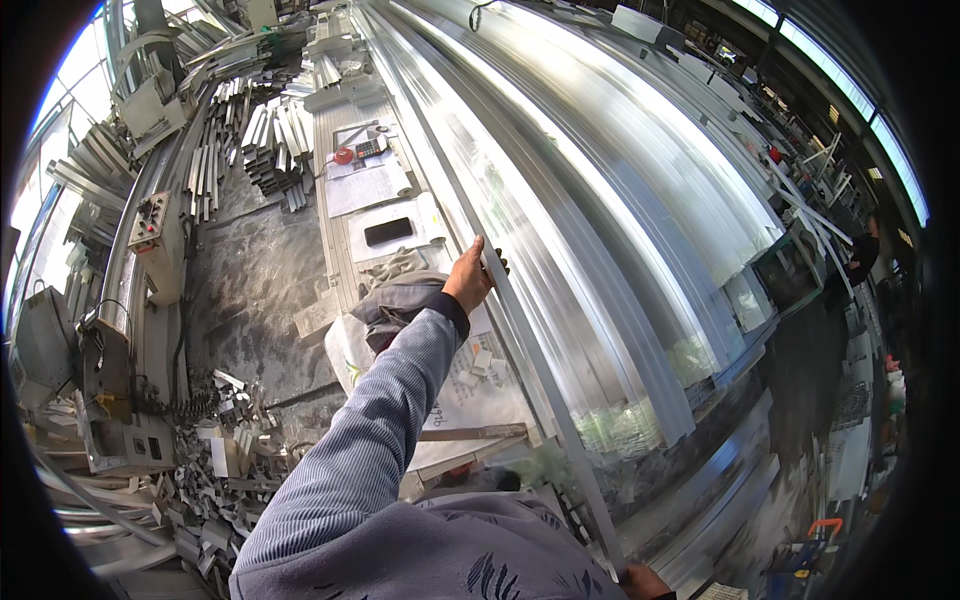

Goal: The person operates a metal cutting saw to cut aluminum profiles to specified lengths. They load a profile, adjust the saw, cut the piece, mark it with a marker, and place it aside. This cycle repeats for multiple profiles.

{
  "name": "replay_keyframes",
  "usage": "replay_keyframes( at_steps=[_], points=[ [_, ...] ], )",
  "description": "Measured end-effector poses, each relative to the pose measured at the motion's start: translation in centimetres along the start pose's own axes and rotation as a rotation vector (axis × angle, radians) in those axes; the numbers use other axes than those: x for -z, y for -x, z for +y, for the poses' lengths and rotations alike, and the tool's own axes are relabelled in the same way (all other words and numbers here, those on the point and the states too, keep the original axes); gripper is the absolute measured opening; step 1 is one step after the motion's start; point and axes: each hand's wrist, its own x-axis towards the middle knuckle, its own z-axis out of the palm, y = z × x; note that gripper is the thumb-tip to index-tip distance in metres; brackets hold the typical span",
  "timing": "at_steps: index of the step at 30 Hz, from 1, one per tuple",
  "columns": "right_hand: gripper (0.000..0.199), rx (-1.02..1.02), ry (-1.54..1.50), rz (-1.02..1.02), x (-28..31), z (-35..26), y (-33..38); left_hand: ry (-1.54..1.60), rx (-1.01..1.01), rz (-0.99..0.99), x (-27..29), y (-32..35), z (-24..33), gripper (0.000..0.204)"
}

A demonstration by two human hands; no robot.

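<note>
My left hand (468, 276) reaches forward and grips a long thin aluminium profile (545, 400) about midway along its length. The profile runs from the far end of the bench down to the lower edge of the picture. My right hand (643, 581) holds its near end there, only partly in view. The profile lies along the left edge of a big stack of long aluminium profiles (640, 200). My grey striped sleeve covers the left forearm.
A narrow bench (335, 255) left of the stack carries papers, a black phone (388, 231), a calculator (371, 147) and crumpled cloth. Short profile bundles (275, 140) lie beyond. A control box (150, 225) and scrap offcuts (215, 475) are at left. Another person (862, 255) stands far right.
</note>
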Motion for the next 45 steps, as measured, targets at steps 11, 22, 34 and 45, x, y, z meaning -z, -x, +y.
replay_keyframes(
  at_steps=[11, 22, 34, 45],
  points=[
    [0.039, -0.03, 1.01, 0.466, -6.0, 20.6, -5.9, 0.012, 0.225, 0.249, -4.3, 7.7, -4.9, 0.023],
    [0.048, -0.174, 0.695, 0.454, -3.5, 25.9, -2.6, -0.107, 0.234, 0.284, -9.5, 12.3, -8.0, 0.024],
    [0.026, 0.103, 0.627, 0.737, 1.9, 10.0, 1.5, -0.079, 0.193, 0.209, -15.9, 4.5, -4.5, 0.022],
    [0.037, 0.186, 0.806, 0.79, 7.0, -7.8, 1.1, -0.117, 0.159, 0.031, -16.9, -9.7, -0.4, 0.023]
  ],
)
